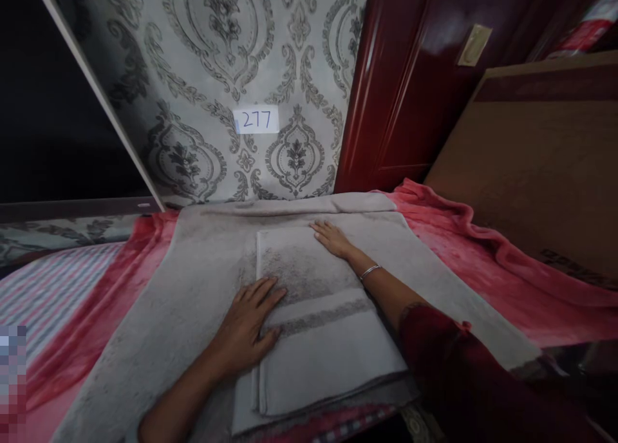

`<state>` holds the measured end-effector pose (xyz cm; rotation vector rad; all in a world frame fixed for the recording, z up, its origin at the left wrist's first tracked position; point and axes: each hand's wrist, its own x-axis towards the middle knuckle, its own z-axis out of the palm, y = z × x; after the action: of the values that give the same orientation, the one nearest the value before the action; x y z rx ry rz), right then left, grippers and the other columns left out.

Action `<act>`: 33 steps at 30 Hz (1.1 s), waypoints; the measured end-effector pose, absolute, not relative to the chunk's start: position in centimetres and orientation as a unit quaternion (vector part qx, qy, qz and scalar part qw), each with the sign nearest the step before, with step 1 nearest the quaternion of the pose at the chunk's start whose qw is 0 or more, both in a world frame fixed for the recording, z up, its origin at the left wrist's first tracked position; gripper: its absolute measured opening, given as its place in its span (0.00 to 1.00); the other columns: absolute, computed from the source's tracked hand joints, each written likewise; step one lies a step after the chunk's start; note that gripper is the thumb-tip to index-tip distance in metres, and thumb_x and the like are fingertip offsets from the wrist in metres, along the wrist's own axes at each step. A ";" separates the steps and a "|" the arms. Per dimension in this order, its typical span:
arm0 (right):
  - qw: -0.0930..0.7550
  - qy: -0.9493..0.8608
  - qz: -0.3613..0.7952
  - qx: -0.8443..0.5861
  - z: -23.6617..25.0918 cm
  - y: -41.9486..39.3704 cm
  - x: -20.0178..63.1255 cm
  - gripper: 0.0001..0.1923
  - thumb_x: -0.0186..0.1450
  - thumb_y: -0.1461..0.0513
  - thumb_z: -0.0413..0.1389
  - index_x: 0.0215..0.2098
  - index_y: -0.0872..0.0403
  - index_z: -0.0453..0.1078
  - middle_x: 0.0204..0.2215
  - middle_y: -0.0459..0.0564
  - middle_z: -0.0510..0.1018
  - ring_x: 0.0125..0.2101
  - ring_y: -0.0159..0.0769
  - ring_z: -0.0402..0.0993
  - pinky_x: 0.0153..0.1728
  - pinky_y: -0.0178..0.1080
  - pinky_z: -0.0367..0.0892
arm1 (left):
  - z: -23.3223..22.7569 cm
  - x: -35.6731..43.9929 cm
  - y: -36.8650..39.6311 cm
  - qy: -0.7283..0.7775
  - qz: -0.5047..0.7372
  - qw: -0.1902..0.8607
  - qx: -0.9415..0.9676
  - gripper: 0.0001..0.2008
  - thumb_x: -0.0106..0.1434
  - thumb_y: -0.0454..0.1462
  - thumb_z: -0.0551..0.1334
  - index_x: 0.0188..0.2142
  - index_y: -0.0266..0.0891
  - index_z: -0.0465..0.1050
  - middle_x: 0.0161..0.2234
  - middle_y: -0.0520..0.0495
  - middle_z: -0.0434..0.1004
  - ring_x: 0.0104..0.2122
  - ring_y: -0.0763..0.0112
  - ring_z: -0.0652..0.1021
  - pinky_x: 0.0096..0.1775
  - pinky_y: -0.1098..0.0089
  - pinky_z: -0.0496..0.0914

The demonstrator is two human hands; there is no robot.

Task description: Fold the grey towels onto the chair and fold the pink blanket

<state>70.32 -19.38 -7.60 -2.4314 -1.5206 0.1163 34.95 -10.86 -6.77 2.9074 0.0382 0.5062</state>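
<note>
A folded light grey towel [333, 353] with a darker woven band lies on a larger grey cloth [188, 301] spread beneath it. My left hand [251, 327] rests on the towel's left edge, fingers spread and thumb apart. Toward the towel's far edge, my right hand [332, 238] lies flat with its fingers stretched out. Neither hand grips anything. A silver bracelet [369, 272] circles the right wrist, and a dark red sleeve covers that forearm. The towel's near end shows several stacked layers.
Pink plush blanket [483, 263] shows on both sides of the grey cloth. A large cardboard box [535, 153] stands at right, a dark screen [62, 108] at left. Behind are patterned wallpaper with a "277" label [257, 119] and a dark red door panel [386, 95].
</note>
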 end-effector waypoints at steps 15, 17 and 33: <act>0.098 -0.612 0.016 -0.784 -5.6 -28.4 59.8 0.33 0.74 0.43 0.40 0.74 0.40 0.46 0.74 0.46 0.42 0.72 0.50 0.33 0.68 0.62 0.39 | -7.2 35.5 -10.0 0.014 0.159 0.110 0.981 0.28 0.68 0.46 0.55 0.67 0.45 0.61 0.68 0.38 0.59 0.66 0.49 0.62 0.62 0.44 0.58; 0.099 -0.598 0.039 -0.794 -6.5 -30.1 59.6 0.34 0.74 0.44 0.41 0.75 0.42 0.44 0.74 0.46 0.40 0.72 0.50 0.34 0.68 0.61 0.41 | -7.0 35.6 -10.1 0.013 0.157 0.111 0.981 0.28 0.68 0.47 0.55 0.66 0.44 0.62 0.68 0.38 0.59 0.65 0.49 0.62 0.62 0.45 0.58; 0.071 -0.674 -0.017 -0.735 -7.0 -35.3 53.9 0.35 0.74 0.44 0.45 0.74 0.44 0.44 0.73 0.49 0.44 0.72 0.52 0.39 0.67 0.63 0.46 | -6.9 35.8 -10.0 0.007 0.148 0.145 0.978 0.29 0.67 0.48 0.55 0.64 0.42 0.65 0.68 0.38 0.61 0.66 0.50 0.61 0.63 0.46 0.56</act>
<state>53.86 -35.31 -6.99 -2.2105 -2.0265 -0.0526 35.81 -10.00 -6.94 2.8183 0.0204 0.4275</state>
